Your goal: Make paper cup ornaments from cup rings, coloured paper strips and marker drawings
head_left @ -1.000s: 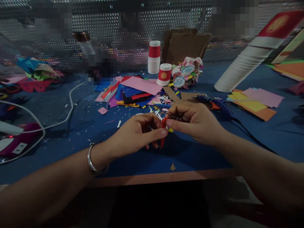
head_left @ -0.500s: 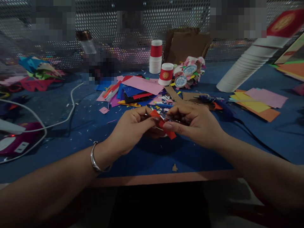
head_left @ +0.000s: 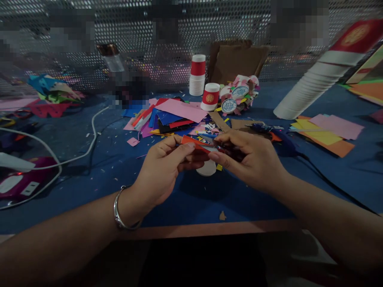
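My left hand (head_left: 166, 171), with a silver bangle at the wrist, pinches a red-orange paper strip (head_left: 188, 140) between thumb and fingers. My right hand (head_left: 249, 157) is closed around scissors (head_left: 207, 148), whose handles are mostly hidden in the fingers. The metal blades point left and lie against the strip. Below the hands, a white round piece (head_left: 207, 169) shows on the table, partly covered by the fingers, with a yellow scrap (head_left: 219, 168) beside it.
Behind the hands lie a pile of coloured paper (head_left: 179, 109), paper cups (head_left: 210, 97) and a scrap-covered craft piece (head_left: 239, 93). A glue gun (head_left: 283, 141) with a black cord lies right. A tall cup stack (head_left: 317, 77) leans farther right. White cable (head_left: 92, 135) runs left.
The red-orange strip has turned from hanging down to the right to lying nearly level. The scissors have shifted against it, and the white round piece below shows more.
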A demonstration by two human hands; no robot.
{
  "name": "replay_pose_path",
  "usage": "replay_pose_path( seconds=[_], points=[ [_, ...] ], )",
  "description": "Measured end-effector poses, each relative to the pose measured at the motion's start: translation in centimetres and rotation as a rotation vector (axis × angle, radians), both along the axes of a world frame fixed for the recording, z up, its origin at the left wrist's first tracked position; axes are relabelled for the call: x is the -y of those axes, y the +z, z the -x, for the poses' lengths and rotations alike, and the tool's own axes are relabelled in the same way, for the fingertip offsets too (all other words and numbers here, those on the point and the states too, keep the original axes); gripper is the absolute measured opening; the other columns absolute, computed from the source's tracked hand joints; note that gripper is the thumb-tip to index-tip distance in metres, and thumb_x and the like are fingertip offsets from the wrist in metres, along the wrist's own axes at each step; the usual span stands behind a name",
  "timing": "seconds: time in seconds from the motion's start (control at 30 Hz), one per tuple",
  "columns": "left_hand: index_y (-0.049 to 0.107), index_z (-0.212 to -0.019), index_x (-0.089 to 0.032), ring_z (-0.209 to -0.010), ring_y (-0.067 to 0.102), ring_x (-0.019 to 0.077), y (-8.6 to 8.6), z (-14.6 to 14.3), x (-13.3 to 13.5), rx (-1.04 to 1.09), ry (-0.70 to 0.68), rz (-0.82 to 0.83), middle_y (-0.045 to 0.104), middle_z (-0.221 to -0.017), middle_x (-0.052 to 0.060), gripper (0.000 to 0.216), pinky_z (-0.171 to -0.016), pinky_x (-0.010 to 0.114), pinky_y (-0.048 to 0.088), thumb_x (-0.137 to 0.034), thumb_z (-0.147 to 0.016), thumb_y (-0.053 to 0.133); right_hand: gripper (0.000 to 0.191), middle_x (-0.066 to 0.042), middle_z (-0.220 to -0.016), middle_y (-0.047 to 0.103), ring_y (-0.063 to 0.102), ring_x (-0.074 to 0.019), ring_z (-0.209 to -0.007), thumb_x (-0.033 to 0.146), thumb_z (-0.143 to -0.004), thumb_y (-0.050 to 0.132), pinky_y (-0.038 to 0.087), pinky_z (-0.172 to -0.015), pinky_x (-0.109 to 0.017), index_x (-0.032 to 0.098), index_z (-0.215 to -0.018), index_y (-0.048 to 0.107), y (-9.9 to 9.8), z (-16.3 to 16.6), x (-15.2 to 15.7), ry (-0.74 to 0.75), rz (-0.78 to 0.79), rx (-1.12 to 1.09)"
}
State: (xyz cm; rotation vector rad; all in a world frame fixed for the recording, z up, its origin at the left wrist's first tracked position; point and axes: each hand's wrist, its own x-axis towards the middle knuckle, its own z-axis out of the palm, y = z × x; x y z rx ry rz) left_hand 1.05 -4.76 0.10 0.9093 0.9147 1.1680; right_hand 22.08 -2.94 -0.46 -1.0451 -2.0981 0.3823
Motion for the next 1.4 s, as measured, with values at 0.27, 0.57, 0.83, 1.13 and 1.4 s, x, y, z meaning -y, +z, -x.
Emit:
replay_pose_path(
  seconds=[0.27,0.57,0.83,1.13,1.4],
  points=[
    [0.069,-0.089,-0.015,-0.078,0.08,0.0155,-0.2,0.0,-0.3,0.008,-0.033,0.015,0.081,-0.084,0.004,0.014,-0.072,0.024,0.064,-0.025,-0.091,0.079,0.035,-0.006,-0.081,0.071,0.063,-0.0198,-0.069,0.054,-0.1,0.07,0.043,-0.065,-0.034,0.02,-0.097,0.074,-0.3,-0.2,-0.4,0.037,-0.051,0.052],
    [0.072,-0.092,-0.021,-0.079,0.077,0.0147,-0.9,0.5,-0.3,-0.247,0.105,-0.331,0.081,-0.089,-0.001,0.019,-0.081,0.028,0.065,-0.032,-0.088,0.088,0.044,-0.002,-0.077,0.066,0.056,-0.0158,-0.064,0.066,-0.095,0.074,0.04,-0.06,-0.032,0.022,-0.091,0.07,0.3,-0.2,-0.2,-0.011,0.117,-0.133],
    [0.082,-0.091,-0.027,-0.118,0.077,0.0239,-0.6,0.3,0.8,-0.47,0.148,-0.606,0.084,-0.116,0.003,0.008,-0.108,0.039,0.061,-0.02,-0.09,0.084,0.048,0.001,-0.073,0.062,0.052,-0.0124,-0.062,0.067,-0.085,0.084,0.041,-0.054,-0.027,0.021,-0.085,0.067,0.7,0.6,-0.3,0.076,0.396,-0.475],
    [0.084,-0.088,-0.031,-0.109,0.078,0.0244,-0.3,0.1,1.0,-0.674,0.064,-0.747,0.085,-0.115,0.003,0.013,-0.105,0.041,0.059,-0.019,-0.091,0.081,0.049,0.003,-0.075,0.057,0.053,-0.0129,-0.063,0.056,-0.076,0.095,0.04,-0.049,-0.027,0.023,-0.093,0.062,0.3,0.6,-0.5,0.086,0.438,-0.663],
    [0.075,-0.106,-0.021,-0.079,0.073,0.0148,-1.3,0.0,-0.5,-0.235,-0.135,-0.208,0.078,-0.091,0.002,0.029,-0.069,0.024,0.059,-0.032,-0.085,0.09,0.045,0.0,-0.081,0.055,0.055,-0.017,-0.074,0.059,-0.084,0.087,0.046,-0.061,-0.031,0.025,-0.091,0.058,0.4,0.6,-0.6,0.032,0.286,-0.471]
  ],
)
